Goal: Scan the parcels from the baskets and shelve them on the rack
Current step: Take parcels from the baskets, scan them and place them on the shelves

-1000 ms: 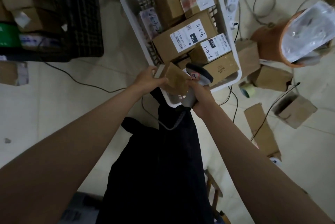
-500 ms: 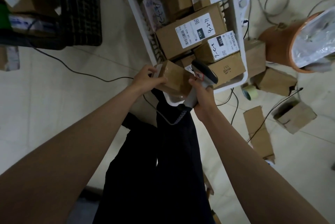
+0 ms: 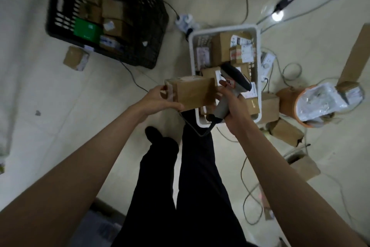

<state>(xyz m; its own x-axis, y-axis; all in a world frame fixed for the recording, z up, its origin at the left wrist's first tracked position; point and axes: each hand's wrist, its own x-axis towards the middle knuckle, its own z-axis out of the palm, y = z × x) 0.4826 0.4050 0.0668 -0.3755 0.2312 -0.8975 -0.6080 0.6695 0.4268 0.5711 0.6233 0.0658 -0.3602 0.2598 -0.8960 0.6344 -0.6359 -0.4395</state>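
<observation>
Left hand (image 3: 160, 99) grips a brown cardboard parcel (image 3: 193, 92) by its near end, thumb underneath, fingers curled over the taped edge, and the box hangs in the air above the floor. Right hand (image 3: 233, 106) is wrapped around the grey handle of a barcode scanner (image 3: 233, 78), its dark head just beside the parcel's right end, possibly touching, though blur hides it. At one o'clock from the hands sits the white basket (image 3: 192, 54), packed with labelled boxes. At eleven o'clock, well apart, the black crate (image 3: 140, 22) holds more parcels.
</observation>
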